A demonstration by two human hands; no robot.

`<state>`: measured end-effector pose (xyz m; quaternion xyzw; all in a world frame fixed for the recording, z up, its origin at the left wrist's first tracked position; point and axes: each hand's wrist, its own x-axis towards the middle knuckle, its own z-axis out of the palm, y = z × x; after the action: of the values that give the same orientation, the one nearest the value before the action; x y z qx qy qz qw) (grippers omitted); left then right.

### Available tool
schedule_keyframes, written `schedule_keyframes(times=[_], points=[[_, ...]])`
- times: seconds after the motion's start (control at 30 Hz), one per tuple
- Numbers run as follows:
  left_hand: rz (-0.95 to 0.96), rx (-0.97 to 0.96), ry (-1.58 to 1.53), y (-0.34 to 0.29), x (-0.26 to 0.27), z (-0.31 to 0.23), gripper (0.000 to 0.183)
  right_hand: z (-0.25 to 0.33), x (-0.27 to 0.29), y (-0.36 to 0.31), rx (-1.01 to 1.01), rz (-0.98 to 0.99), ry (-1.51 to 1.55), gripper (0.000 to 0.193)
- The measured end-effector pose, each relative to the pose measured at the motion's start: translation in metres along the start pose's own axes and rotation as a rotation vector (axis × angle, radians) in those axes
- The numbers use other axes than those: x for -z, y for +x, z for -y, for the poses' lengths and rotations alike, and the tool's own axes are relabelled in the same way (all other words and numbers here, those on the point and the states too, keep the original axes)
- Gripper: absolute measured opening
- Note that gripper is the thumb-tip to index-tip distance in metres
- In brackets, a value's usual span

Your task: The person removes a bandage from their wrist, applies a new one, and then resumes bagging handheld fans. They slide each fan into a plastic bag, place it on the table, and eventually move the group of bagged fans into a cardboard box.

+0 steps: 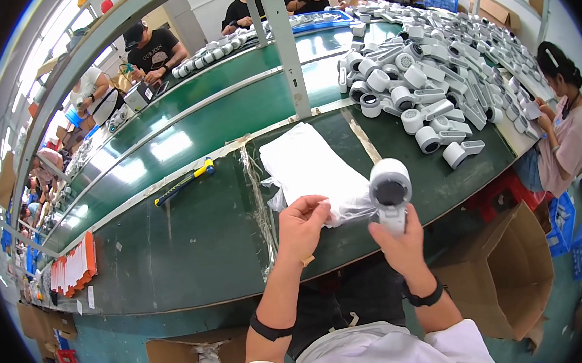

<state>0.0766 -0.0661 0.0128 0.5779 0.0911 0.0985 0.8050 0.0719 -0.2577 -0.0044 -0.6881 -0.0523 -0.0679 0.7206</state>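
My right hand (402, 244) is closed round the handle of a white handheld fan (390, 176), its round head up and its dark opening facing me. Just left of it, my left hand (301, 231) pinches the near edge of a clear plastic bag (352, 207). That bag belongs to a stack of thin white plastic bags (310, 163) lying flat on the dark green table (195, 255). The fan is beside the bag's near right corner, not inside it. A large heap of similar white fans (426, 84) covers the right part of the table.
A yellow and black hammer (184, 181) lies at left, near the metal rail. Orange-edged cards (74, 265) stand at the far left. Open cardboard boxes (506, 271) sit below the table. A metal post (285, 54) rises beyond the bags. A co-worker (560, 119) sits at right; others work across the belt.
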Motion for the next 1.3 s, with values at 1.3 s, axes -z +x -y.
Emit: schedule_keyframes(times=[1.3], points=[[0.498,-0.706,0.725,-0.036,-0.013,-0.006,0.01,-0.003,-0.009,0.008,0.159,0.326,-0.74,0.056]])
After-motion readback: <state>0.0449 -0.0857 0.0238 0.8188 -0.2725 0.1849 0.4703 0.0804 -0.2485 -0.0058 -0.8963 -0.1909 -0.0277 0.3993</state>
